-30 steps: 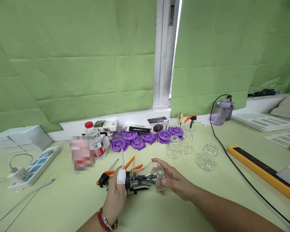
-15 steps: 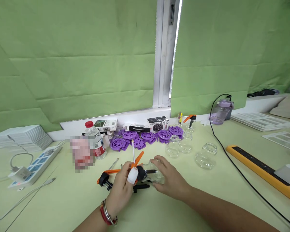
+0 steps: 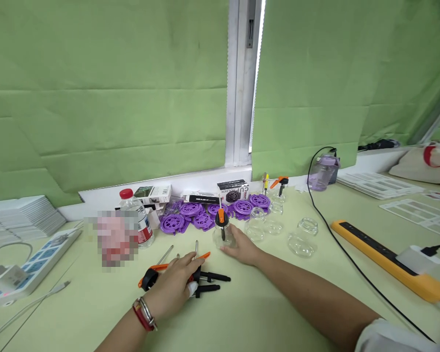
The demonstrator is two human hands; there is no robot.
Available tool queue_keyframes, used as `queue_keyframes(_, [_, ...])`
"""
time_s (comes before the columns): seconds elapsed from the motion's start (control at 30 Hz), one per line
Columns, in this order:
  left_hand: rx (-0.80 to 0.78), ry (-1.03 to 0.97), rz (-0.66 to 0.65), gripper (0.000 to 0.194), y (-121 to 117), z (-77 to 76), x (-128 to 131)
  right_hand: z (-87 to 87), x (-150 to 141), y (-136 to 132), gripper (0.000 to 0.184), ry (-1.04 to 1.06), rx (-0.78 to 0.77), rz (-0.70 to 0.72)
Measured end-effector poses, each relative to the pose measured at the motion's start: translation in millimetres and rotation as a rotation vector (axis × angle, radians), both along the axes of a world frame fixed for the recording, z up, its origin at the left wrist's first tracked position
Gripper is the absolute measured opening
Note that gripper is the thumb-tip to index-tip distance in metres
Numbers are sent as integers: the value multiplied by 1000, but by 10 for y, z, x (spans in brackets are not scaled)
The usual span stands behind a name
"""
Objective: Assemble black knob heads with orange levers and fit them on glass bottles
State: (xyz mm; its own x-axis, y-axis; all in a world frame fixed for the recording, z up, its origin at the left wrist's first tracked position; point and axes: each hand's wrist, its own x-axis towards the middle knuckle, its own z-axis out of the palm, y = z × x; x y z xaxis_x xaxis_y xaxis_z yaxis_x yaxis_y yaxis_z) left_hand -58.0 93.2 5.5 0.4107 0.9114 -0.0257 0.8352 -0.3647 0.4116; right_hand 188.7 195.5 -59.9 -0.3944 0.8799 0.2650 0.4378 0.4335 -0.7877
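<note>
My right hand (image 3: 244,247) grips a small clear glass jar (image 3: 220,238) from its right side. The jar stands upright, fitted with a black lid topped by an orange lever (image 3: 221,215) and a thin metal tube. Closer to me, my left hand (image 3: 179,281), a white wrap on its thumb, curls over a group of black-and-orange lid assemblies. Its fingers close on one black-and-orange lid assembly (image 3: 204,256), which they partly cover. Another lid assembly's black cap (image 3: 150,278) lies beside the wrist, and black stems (image 3: 210,288) stick out to the right.
Several purple slotted discs (image 3: 174,223) lie at the back near a cup holder box (image 3: 233,191). Right of the jar are open glass jars (image 3: 302,239). A water bottle (image 3: 141,220) and white power strip (image 3: 36,266) stand left. A black cable (image 3: 348,239) runs past a yellow power strip (image 3: 385,256).
The lid assembly from my left hand is now on the glass jar, which stands upright farther back in my right hand. My left hand has moved down onto the other lid assemblies.
</note>
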Motion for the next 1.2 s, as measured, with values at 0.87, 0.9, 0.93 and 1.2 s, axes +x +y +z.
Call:
queue_keyframes(0.87, [-197,-63,-3,42,33,117,-114,-73,531,-100,78,76,447,-605])
queue_keyframes(0.9, [-202,-57,12,41,29,120,-124,-104,529,-62,81,94,375,-610])
queue_keyframes(0.93, [-208,-51,29,41,25,122,-132,-131,528,-35,83,107,310,-610])
queue_keyframes(1.2, [-238,-17,106,37,14,125,-121,-161,572,20,93,59,15,-622])
